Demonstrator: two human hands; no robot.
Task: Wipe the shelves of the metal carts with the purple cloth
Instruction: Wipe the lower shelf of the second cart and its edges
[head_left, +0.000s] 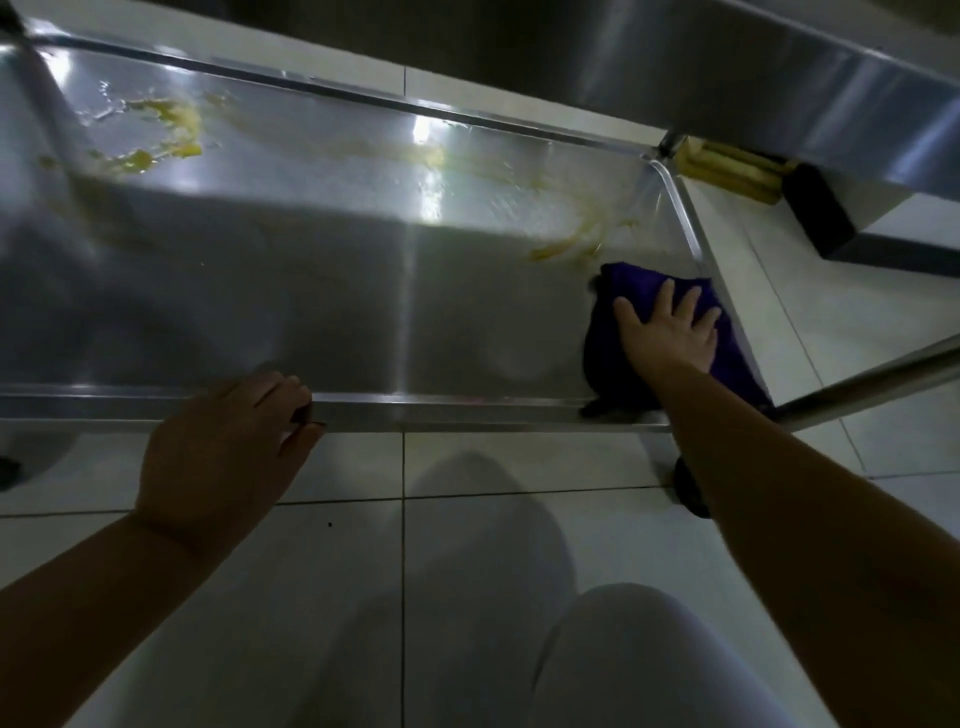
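Cart shelf (311, 291), yellow smears (166, 130) unwiped.
Right hand (670, 332) flat, fingers spread, pressing purple cloth (639, 291); left hand (228, 447) fingers curl over shelf rim, tips hidden.

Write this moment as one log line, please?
step: wiping shelf | right hand: flat on purple cloth, right end | left hand: gripping shelf's front rim | yellow smears: remain
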